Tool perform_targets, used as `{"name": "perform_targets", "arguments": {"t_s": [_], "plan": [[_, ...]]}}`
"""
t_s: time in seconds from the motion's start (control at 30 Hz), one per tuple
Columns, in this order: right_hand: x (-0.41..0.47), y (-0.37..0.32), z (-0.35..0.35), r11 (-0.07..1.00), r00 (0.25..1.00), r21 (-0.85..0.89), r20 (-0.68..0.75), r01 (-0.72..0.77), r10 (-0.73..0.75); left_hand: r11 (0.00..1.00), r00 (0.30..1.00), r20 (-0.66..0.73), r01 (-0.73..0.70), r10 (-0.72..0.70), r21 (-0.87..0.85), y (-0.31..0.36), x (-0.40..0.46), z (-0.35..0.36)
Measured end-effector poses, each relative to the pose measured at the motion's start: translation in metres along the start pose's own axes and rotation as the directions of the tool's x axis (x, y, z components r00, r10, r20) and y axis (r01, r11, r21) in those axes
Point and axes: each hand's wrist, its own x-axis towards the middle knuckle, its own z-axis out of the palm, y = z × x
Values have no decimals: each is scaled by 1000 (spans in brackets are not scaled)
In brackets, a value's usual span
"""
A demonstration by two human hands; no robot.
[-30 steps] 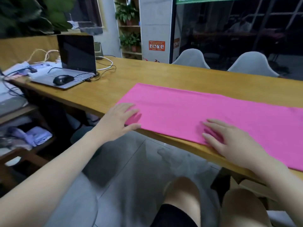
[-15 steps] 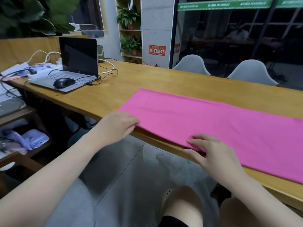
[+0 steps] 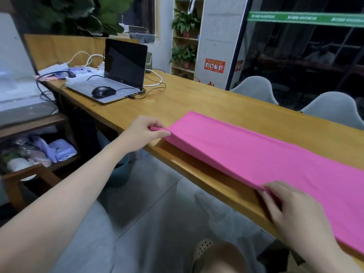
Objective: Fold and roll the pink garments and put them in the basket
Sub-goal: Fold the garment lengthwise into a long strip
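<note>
A long pink garment (image 3: 262,154), folded into a strip, lies along the wooden table (image 3: 197,103) and runs off the right edge of the view. My left hand (image 3: 144,133) pinches its near left corner. My right hand (image 3: 289,203) grips the near long edge further right. That near edge is lifted off the table between my hands, with a shadow under it. No basket is in view.
An open laptop (image 3: 120,75) with a black mouse (image 3: 103,91) and cables sits at the table's far left. Two grey chairs (image 3: 254,89) stand behind the table. A low wooden shelf (image 3: 33,154) with folded cloths is on the left.
Both hands went from lying flat on the garment to gripping its near edge and lifting it off the table. The camera view has tilted down and left.
</note>
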Motion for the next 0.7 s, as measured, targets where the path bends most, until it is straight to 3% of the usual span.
{"name": "perform_targets", "arguments": {"t_s": [0.27,0.4,0.5,0.7], "plan": [[67,36,-31,996,998,59,-14,-67,68,926,958,-212,108,-195,-363,5,47,30],[118,76,-31,989,989,46,54,-141,138,896,911,-295,150,-290,-417,14,97,52],[154,105,-19,985,980,78,140,-152,140,916,882,-344,200,-322,-347,14,140,64],[205,149,23,971,945,154,301,-183,130,940,888,-340,340,-311,30,-11,199,102]]}}
